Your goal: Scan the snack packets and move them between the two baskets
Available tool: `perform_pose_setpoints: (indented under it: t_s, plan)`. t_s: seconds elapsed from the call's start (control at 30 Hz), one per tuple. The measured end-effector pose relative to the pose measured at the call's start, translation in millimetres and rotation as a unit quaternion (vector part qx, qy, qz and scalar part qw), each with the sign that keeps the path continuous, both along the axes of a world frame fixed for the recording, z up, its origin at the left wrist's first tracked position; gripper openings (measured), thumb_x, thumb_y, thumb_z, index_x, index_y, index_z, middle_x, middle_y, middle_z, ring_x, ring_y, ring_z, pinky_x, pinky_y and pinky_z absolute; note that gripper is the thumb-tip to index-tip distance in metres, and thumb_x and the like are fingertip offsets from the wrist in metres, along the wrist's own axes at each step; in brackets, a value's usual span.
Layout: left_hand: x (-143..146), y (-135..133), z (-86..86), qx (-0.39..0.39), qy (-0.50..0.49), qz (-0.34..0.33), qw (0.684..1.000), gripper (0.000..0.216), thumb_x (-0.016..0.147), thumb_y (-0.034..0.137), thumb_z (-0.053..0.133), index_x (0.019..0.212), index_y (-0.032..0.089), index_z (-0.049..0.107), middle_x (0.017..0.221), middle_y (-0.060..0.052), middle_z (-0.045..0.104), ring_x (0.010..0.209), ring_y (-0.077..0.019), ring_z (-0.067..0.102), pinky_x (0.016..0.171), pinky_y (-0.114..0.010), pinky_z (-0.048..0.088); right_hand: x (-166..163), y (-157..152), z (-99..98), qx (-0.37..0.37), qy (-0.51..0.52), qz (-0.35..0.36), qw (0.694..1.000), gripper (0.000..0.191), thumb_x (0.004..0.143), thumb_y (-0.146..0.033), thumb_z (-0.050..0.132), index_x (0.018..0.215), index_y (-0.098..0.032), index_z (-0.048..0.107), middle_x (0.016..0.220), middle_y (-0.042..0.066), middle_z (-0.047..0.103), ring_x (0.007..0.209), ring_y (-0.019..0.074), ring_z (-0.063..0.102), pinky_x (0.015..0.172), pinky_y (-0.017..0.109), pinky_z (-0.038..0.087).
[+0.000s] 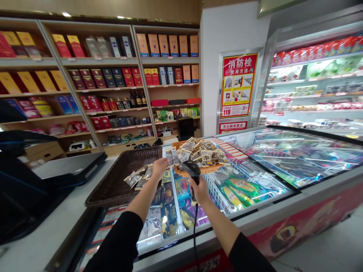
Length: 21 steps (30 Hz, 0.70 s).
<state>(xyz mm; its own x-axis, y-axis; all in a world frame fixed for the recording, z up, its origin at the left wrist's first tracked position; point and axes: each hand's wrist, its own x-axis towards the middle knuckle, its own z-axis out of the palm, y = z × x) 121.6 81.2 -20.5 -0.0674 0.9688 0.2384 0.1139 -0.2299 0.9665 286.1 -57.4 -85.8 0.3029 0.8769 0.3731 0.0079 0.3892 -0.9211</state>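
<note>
My right hand [200, 189] is wrapped round the handle of a black barcode scanner [191, 169], whose cord hangs down in front of the freezer. The scanner's head points toward a small snack packet [171, 155], which my left hand [160, 168] pinches by its edge. Just behind the scanner, a light orange wicker basket [181, 173] is heaped with similar packets [208, 151]. Left of my left hand, a dark brown wicker tray [113, 177] has several packets [136, 177] lying in its near right part. Both baskets rest on the freezer's glass top.
The chest freezer [263, 207] stretches to the right, with bagged food under its glass lids. A counter [25, 241] with dark checkout equipment [22, 189] stands at the left. Shelves of boxed goods [113, 77] line the back wall, and a lit refrigerated display [314, 87] stands at the right.
</note>
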Motion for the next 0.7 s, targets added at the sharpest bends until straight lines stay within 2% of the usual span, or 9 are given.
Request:
perform_pose_setpoints:
  t_s: [0.13,0.27,0.43,0.7]
  plan:
    - [0.1,0.3,-11.4,0.005,-0.039,-0.007,0.999,0.040,0.054,0.039,0.079,0.082,0.011,0.071,0.077,-0.008,0.071,0.070,-0.0189,0.066,0.066,-0.031,0.052,-4.5,-1.1,4.2,-0.014,-0.073,0.028,0.997,0.033,0.083,-0.051,0.054,0.069,-0.021,0.052,0.040,-0.005,0.047,0.033,0.0134,0.046,0.039,0.024,0.038]
    - [1.8,2.2,-16.0,0.009,-0.031,0.013,0.999,0.040,0.057,0.038,0.078,0.086,0.011,0.072,0.079,-0.008,0.072,0.074,-0.0207,0.067,0.067,-0.031,0.053,-6.3,-2.1,4.8,-0.017,-0.117,0.006,0.993,0.030,0.083,-0.048,0.054,0.073,-0.020,0.056,0.041,-0.004,0.050,0.036,0.0145,0.048,0.042,0.024,0.038]
    - [1.9,3.4,-18.7,0.012,-0.006,0.021,1.000,0.037,0.058,0.038,0.077,0.085,0.012,0.073,0.081,-0.009,0.073,0.079,-0.0237,0.068,0.068,-0.031,0.053,-6.3,-3.8,5.5,-0.023,-0.133,-0.012,0.991,0.029,0.082,-0.047,0.054,0.076,-0.019,0.057,0.043,-0.003,0.051,0.039,0.0153,0.049,0.043,0.025,0.038]
    - [0.9,5.4,-20.8,0.021,0.022,0.027,0.999,0.038,0.060,0.039,0.076,0.087,0.012,0.073,0.086,-0.013,0.073,0.084,-0.0262,0.068,0.071,-0.033,0.053,-7.5,-4.4,5.0,-0.021,-0.112,0.001,0.994,0.029,0.084,-0.047,0.054,0.073,-0.021,0.052,0.042,-0.005,0.048,0.035,0.0138,0.047,0.042,0.024,0.037]
